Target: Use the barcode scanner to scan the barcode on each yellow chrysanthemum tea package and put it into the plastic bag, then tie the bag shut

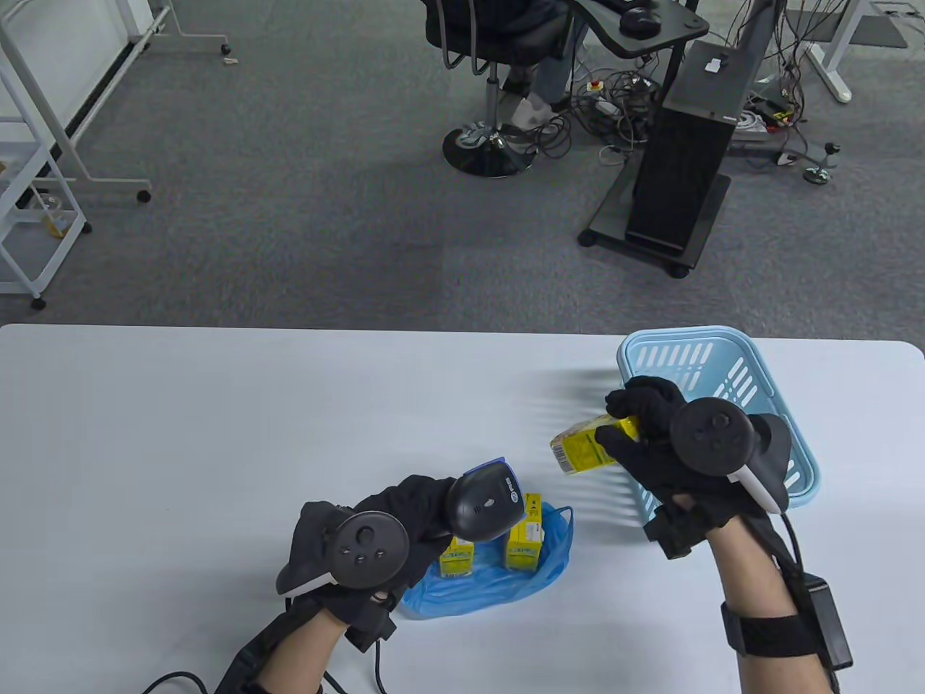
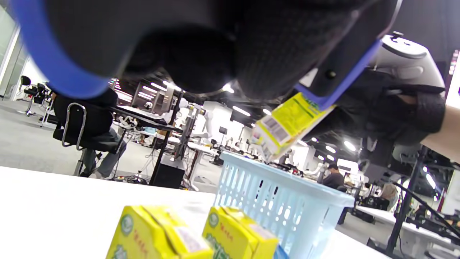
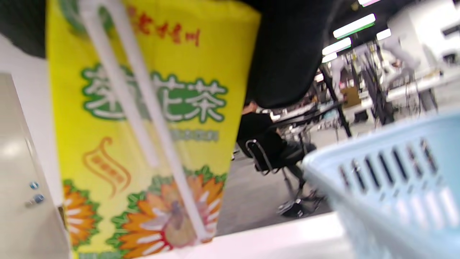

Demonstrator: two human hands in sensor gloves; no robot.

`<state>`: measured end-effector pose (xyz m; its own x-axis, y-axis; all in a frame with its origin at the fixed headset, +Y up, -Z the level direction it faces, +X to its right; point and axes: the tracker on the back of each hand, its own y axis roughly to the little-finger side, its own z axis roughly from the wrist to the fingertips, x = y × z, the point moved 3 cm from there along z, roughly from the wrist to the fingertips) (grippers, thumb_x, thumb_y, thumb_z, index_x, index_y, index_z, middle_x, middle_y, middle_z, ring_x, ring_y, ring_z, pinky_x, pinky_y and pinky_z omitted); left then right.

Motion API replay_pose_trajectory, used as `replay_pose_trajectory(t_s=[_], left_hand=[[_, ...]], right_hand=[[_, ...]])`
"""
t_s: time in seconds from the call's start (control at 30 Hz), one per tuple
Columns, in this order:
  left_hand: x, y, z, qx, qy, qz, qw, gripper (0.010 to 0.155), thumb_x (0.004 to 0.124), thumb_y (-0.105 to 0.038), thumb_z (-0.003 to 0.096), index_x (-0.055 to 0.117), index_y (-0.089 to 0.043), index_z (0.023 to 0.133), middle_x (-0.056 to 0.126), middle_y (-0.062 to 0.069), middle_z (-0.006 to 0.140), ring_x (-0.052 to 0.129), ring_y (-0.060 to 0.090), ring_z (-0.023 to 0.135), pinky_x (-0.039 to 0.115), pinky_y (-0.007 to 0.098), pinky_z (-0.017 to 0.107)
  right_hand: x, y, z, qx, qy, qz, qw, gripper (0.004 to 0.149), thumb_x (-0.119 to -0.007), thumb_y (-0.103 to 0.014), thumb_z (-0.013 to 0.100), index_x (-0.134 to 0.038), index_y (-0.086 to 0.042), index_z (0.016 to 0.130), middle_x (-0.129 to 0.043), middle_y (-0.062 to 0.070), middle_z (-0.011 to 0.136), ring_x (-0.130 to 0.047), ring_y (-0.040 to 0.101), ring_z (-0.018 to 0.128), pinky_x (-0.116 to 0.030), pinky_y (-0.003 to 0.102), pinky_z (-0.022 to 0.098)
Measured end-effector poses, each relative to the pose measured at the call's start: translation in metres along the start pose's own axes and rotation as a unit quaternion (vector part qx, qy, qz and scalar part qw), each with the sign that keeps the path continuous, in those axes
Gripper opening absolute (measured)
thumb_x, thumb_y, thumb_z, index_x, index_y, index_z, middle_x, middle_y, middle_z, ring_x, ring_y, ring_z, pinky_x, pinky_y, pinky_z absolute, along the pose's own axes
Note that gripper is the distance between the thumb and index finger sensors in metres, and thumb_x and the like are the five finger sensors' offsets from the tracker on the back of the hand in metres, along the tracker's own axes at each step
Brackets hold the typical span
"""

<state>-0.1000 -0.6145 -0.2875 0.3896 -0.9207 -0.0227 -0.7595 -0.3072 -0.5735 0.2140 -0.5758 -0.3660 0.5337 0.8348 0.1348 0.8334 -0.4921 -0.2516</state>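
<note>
Near the tabletop's front edge, the left hand grips the scanner over the bag with two packs. The right hand holds a third pack, lifted beside the basket at the right edge. Only the right wrist view shows its straw. Beyond lie grey carpet and a chair.

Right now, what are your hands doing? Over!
Left hand grips scanner. Right hand holds tea pack above table, beside basket. Two packs on bag. Nothing blocking.
</note>
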Motion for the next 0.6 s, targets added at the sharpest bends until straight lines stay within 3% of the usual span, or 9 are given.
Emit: replay_pose_trajectory(t_s=[0.03, 0.13, 0.27, 0.37, 0.6], left_hand=[[0.003, -0.003, 0.001, 0.003, 0.005, 0.007, 1.0, 0.058, 0.093, -0.034, 0.0473, 0.067, -0.031, 0.099, 0.084, 0.001, 0.087, 0.101, 0.014, 0.06, 0.086, 0.043, 0.048], [0.009, -0.012, 0.002, 0.01, 0.016, 0.043, 0.999, 0.058, 0.093, -0.033, 0.0472, 0.067, -0.03, 0.099, 0.084, 0.001, 0.087, 0.101, 0.014, 0.06, 0.086, 0.044, 0.049], [0.01, -0.021, 0.002, 0.019, 0.016, 0.07, 0.997, 0.058, 0.093, -0.034, 0.0471, 0.067, -0.03, 0.099, 0.084, 0.001, 0.088, 0.101, 0.014, 0.06, 0.086, 0.044, 0.049], [0.013, -0.024, 0.003, 0.022, 0.018, 0.076, 0.997, 0.057, 0.093, -0.034, 0.0471, 0.067, -0.033, 0.098, 0.084, 0.001, 0.087, 0.101, 0.014, 0.06, 0.086, 0.044, 0.049], [0.016, -0.023, 0.004, 0.014, 0.017, 0.088, 0.996, 0.057, 0.094, -0.033, 0.0468, 0.068, -0.033, 0.098, 0.084, 0.001, 0.087, 0.101, 0.014, 0.06, 0.086, 0.044, 0.049]], right_hand=[[-0.011, 0.006, -0.005, -0.007, -0.006, 0.045, 0.999, 0.067, -0.075, -0.06, 0.032, -0.075, -0.024, 0.089, -0.066, 0.007, 0.099, -0.089, 0.036, 0.071, -0.088, 0.042, 0.048], [-0.033, 0.019, -0.019, -0.022, -0.01, 0.118, 0.993, 0.067, -0.076, -0.059, 0.033, -0.076, -0.024, 0.09, -0.065, 0.008, 0.099, -0.088, 0.037, 0.072, -0.088, 0.043, 0.048], [-0.046, 0.027, -0.035, -0.022, -0.007, 0.173, 0.985, 0.067, -0.076, -0.059, 0.033, -0.076, -0.024, 0.09, -0.066, 0.008, 0.099, -0.088, 0.037, 0.072, -0.088, 0.043, 0.048], [-0.041, 0.024, -0.035, -0.023, -0.012, 0.192, 0.981, 0.067, -0.078, -0.059, 0.033, -0.077, -0.024, 0.09, -0.065, 0.008, 0.1, -0.087, 0.037, 0.073, -0.087, 0.043, 0.049], [-0.022, 0.011, -0.048, -0.018, 0.038, 0.133, 0.99, 0.067, -0.077, -0.06, 0.033, -0.077, -0.025, 0.09, -0.066, 0.008, 0.099, -0.088, 0.036, 0.072, -0.088, 0.042, 0.047]])
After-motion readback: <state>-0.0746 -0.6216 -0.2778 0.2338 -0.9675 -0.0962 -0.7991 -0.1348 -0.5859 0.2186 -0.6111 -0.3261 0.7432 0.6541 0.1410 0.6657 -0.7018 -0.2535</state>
